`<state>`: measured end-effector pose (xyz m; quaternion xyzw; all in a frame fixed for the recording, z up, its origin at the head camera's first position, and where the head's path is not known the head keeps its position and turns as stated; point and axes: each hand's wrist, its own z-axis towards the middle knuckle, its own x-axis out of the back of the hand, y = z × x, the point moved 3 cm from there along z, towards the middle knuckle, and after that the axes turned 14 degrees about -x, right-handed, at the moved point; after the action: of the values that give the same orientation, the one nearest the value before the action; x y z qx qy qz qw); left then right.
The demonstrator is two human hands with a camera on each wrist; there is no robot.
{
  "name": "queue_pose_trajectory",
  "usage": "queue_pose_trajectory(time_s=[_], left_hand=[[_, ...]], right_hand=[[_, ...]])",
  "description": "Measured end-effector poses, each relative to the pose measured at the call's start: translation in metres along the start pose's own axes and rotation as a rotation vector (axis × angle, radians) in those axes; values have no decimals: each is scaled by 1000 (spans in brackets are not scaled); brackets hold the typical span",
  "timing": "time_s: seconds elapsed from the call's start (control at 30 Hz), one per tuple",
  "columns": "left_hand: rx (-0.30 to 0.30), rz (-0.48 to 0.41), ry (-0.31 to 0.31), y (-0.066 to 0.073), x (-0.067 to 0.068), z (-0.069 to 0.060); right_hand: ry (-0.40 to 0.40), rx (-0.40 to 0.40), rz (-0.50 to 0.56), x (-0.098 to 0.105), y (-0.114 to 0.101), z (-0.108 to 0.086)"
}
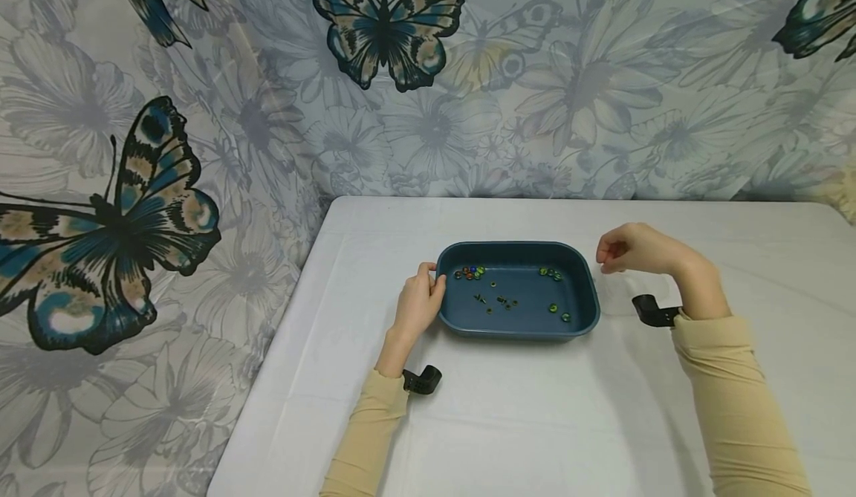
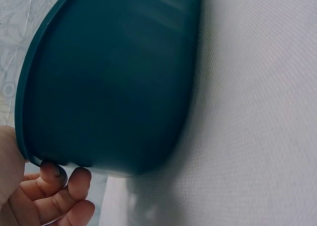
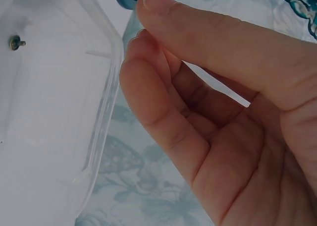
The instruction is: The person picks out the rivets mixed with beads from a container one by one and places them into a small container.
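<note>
A dark blue-teal tray (image 1: pixel 518 326) with rounded corners lies on the white table. My left hand (image 1: pixel 420 300) grips its left end at the rim; the left wrist view shows fingers (image 2: pixel 79 184) curled against the tray's outer wall (image 2: pixel 109 87). Small round bead-like pieces, red, blue and green, cluster at the tray's upper left, with green ones (image 1: pixel 550 273) on the right. Tiny dark metal-looking bits (image 1: pixel 503 301) are scattered mid-tray. Off the tray's right end, my right hand (image 1: pixel 638 248) hovers with loosely curled fingers; nothing shows between thumb and fingers.
In the right wrist view a clear plastic container (image 3: pixel 101 137) stands beside the hand, with a small round piece with a stem (image 3: pixel 16 42) in it. I cannot make out this container in the head view. Patterned butterfly fabric (image 1: pixel 435 133) hangs behind the table (image 1: pixel 508 408).
</note>
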<state>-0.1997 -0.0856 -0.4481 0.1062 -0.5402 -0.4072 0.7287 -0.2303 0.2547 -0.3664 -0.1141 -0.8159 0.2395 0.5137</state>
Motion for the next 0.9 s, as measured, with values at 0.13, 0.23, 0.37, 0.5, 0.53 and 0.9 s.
queue_pose_trajectory(time_s=[0.13,0.23,0.37,0.5,0.53,0.9], left_hand=[[2,0,0,0,0,0],[7,1,-5,0,1,0],[10,2,-11,-1,0,1],[-2,5,-3,0,1,0],[-6,7,-1,0,1,0],[-6,8,-5,1,1,0]], right_hand=[[-9,9,9,-2,-4,3],[-12,22,16,-4,-7,5],[-23,41,31,-6,-11,7],[-37,48,44,-8,-15,9],[-37,51,44,-9,-16,9],[-44,59,40,-13,-24,16]])
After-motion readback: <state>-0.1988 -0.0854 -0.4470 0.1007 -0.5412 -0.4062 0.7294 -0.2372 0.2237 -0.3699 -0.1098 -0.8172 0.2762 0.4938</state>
